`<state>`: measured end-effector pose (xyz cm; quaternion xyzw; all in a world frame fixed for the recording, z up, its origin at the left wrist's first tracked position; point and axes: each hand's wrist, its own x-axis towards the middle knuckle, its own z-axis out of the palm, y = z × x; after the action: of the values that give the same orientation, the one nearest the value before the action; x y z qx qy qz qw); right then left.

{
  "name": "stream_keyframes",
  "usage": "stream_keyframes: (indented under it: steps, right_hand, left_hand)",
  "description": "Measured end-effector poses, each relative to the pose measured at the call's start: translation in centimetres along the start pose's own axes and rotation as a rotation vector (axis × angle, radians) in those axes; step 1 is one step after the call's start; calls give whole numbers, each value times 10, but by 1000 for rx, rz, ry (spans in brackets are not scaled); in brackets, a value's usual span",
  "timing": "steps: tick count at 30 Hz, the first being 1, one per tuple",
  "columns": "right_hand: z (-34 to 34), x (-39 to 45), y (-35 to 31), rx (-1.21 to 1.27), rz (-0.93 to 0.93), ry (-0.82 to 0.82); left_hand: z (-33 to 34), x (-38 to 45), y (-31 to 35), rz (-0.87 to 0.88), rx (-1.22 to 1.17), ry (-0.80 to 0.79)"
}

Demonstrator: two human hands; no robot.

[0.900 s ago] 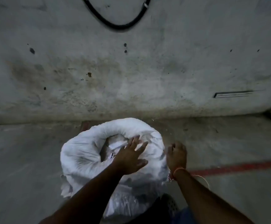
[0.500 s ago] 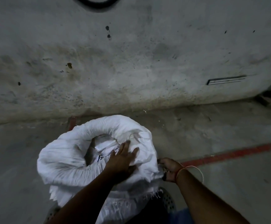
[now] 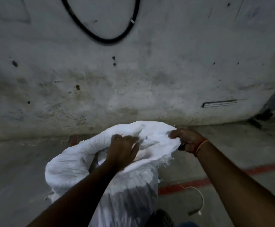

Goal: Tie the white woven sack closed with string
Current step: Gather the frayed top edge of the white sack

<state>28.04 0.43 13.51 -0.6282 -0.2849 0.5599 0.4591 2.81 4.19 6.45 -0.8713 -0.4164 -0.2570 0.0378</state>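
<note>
Concrete wall (image 3: 133,76) fills the top half of the view, stained, with a black cable loop (image 3: 104,40) hanging on it; bare floor (image 3: 18,169) below with a red painted line (image 3: 182,185) running off to the right. White woven sack (image 3: 130,190) stands upright on the floor just in front of the wall, directly below the camera, mouth rolled into a thick cuff and not yet closed. Left hand (image 3: 122,150) reaches in over the near rim, fingers curled shut around a bunch of fabric at the middle of the mouth; motion blur there, so I can't tell exactly how much cloth it has. Right hand (image 3: 188,140) is clamped on the far-right edge of the rim, thumb on top, pinching the frayed woven edge; red thread band on that wrist. Likely reason for the split grip: one hand anchors the rim, the other draws slack toward centre to form a neck that a string can go around. A thin pale string (image 3: 197,192) trails loose below the right forearm toward the floor, ending near a small dark object (image 3: 194,212) I can't identify; whether either hand holds its upper end isn't visible. Versus half a second ago: left hand was lying flat and open on the inner fabric, now it's closed on it; right hand was low at the sack's side, now it's up on the rim and gripping. Mouth looks narrower and more crumpled. Gathering step, tie not started.
</note>
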Motion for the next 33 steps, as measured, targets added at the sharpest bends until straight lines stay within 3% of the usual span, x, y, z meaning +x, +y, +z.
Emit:
stream_keyframes:
  steps: [2,4,7,12,14,17,21,27,29,33]
  right_hand:
    - [9,-19,-34,-78,-134,-4]
    - [18,-35,-61,-158,-265,-35]
    - [30,-54,-94,-281,-391,-51]
    - [51,-86,-132,-428,-557,-107]
    - [56,-94,-138,-468,-616,-78]
    - [59,-97,-135,-378,-667,-13]
    - [59,-100,-120,-207,-567,19]
    - [57,-102,-79,-265,-94,-211]
    - [62,-106,-80,-189,-98,-204]
    - [77,-120,-107,33,-160,-36]
  left_hand:
    - [-26,31,1,-29,-84,129]
    - [-52,60,6,-8,-233,126]
    - [-85,94,18,77,-354,8]
    - [-135,124,41,189,-461,-381]
    - [-146,128,45,190,-459,-408]
    - [-152,130,45,148,-490,-299]
    - [-155,128,39,112,-485,-107]
    - [-164,124,34,18,-378,95]
    - [-169,125,36,3,-379,126]
    - [-185,128,41,-1,-351,131]
